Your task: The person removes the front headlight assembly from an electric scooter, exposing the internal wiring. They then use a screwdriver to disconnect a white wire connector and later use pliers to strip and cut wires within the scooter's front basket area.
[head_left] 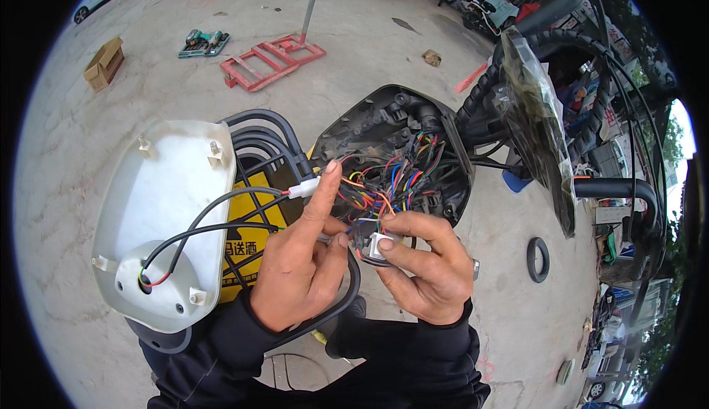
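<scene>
In the middle, my right hand (432,265) pinches a small white plug connector (379,246) between thumb and fingers; thin wires run from it. Close by on the left, my left hand (295,265) has its index finger stretched upward, while its thumb and other fingers close on something mostly hidden, with wires near the tips. Beside that index finger sits another white connector (303,188), joined to a black cable (214,202) from the white plastic cover (159,187). Beyond my hands, a tangle of coloured wires (402,180) fills an open black housing (369,124).
The cover lies beside a yellow panel (247,232) and black tubes (258,124). At right hang a handlebar (620,187) and a plastic-wrapped part (543,121). Farther off are a red metal frame (273,62), a tool case (204,44), a cardboard box (104,64) and a tyre (538,260).
</scene>
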